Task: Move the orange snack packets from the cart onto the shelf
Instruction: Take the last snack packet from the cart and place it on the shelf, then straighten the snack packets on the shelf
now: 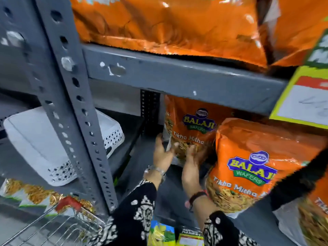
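Note:
An orange snack packet point(190, 125) stands upright deep on the lower grey shelf point(142, 167). My left hand point(162, 153) grips its lower left edge and my right hand point(192, 157) grips its bottom front, both reaching in under the shelf board. A second orange packet point(252, 164) stands upright closer to me on the right, apart from my hands. Large orange packets point(168, 23) fill the shelf above. The wire cart point(58, 226) with a red corner is at the bottom left.
A grey perforated upright post point(71, 107) stands left of my arms. A white perforated basket point(49, 144) lies overturned on the neighbouring shelf. A yellow-framed price tag point(301, 96) hangs at the right. Yellow and green packets point(161, 233) sit low between my sleeves.

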